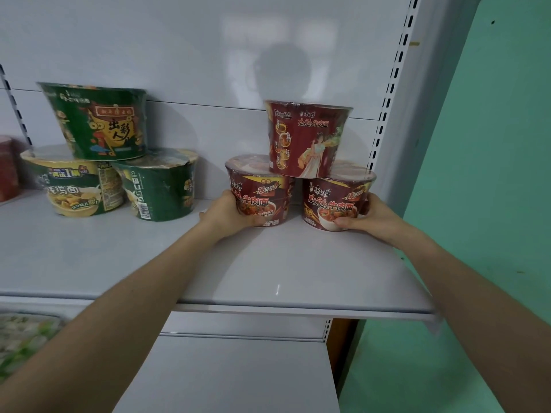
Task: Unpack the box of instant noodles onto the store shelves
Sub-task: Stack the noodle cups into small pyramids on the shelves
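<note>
On the shelf (283, 263), left hand (227, 213) grips left bowl (260, 193), right hand (371, 216) grips right bowl (332, 201)

A mint-green wall (492, 144) filled the right side of the view, with a small dark spot (493, 22) high on it. Under the right end of the shelf (298, 293), a narrow brown strip (343, 338) showed just beside the wall. At the lower left edge lay a blurred packet (24, 338) printed in green and pale tones, too unclear to identify.
</note>
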The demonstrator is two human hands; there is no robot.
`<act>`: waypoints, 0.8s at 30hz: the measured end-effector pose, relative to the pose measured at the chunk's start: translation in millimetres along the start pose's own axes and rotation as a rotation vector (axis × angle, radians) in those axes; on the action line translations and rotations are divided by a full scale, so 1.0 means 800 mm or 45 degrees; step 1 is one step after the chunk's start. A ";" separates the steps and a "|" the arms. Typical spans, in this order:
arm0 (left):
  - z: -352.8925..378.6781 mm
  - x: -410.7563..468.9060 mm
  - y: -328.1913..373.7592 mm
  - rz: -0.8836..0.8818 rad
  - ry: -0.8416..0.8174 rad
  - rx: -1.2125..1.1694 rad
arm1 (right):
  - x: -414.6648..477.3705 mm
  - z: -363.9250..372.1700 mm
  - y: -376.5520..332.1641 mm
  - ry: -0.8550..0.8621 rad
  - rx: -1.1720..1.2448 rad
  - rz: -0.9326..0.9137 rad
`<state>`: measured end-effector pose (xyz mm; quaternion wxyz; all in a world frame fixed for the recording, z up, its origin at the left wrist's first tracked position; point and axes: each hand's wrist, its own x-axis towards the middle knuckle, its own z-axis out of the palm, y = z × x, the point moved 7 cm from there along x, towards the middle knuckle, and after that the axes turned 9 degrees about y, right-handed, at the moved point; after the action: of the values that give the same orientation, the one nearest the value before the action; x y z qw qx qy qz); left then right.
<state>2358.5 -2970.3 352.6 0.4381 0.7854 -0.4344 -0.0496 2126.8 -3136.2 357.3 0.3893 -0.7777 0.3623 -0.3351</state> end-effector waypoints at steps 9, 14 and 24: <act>0.000 -0.004 -0.002 -0.086 0.076 -0.037 | -0.002 0.008 -0.012 0.038 0.023 -0.033; -0.008 -0.011 -0.004 -0.137 0.222 0.069 | -0.002 0.005 -0.012 0.117 0.033 -0.048; 0.001 -0.005 -0.007 -0.138 0.101 -0.079 | -0.003 0.007 -0.012 0.083 0.037 -0.031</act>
<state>2359.1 -2966.6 346.7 0.4757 0.7952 -0.3719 -0.0556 2132.8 -3127.9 362.7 0.3845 -0.7650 0.3605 -0.3702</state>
